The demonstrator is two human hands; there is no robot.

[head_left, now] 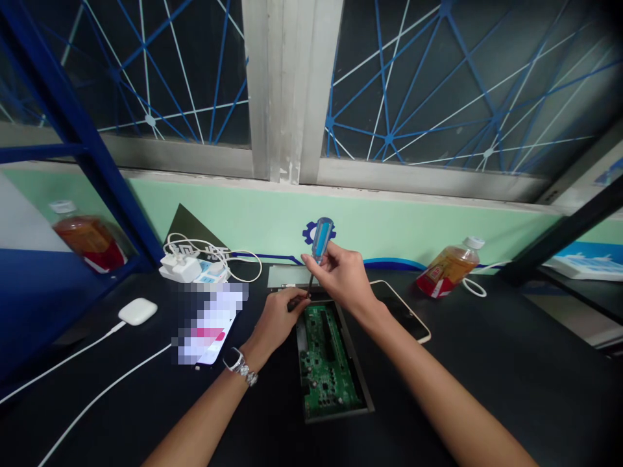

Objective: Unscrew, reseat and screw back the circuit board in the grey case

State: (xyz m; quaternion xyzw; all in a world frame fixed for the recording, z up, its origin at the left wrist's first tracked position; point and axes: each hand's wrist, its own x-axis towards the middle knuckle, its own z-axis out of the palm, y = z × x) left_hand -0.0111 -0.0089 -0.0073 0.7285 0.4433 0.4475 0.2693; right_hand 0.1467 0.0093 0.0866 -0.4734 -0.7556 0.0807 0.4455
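Observation:
A green circuit board (327, 363) sits in a shallow metal case (368, 389) on the black table. My right hand (343, 269) is closed around the blue, clear-handled screwdriver (322, 239), which stands nearly upright with its shaft pointing down at the far end of the case. Close to the screwdriver's tip, my left hand (282, 314) has its fingertips pinched together at the case's far left corner. Whatever lies between those fingertips is hidden or too small to name. Behind the hands lies a flat grey metal piece (285, 275), partly covered by them.
Left of my hands lie a lit phone (214, 331), a white earbud case (138, 312) on a cable, and a power strip with a charger (182, 266). To the right are another phone (406, 311) and a drink bottle (448, 267). A second bottle (90, 237) stands far left.

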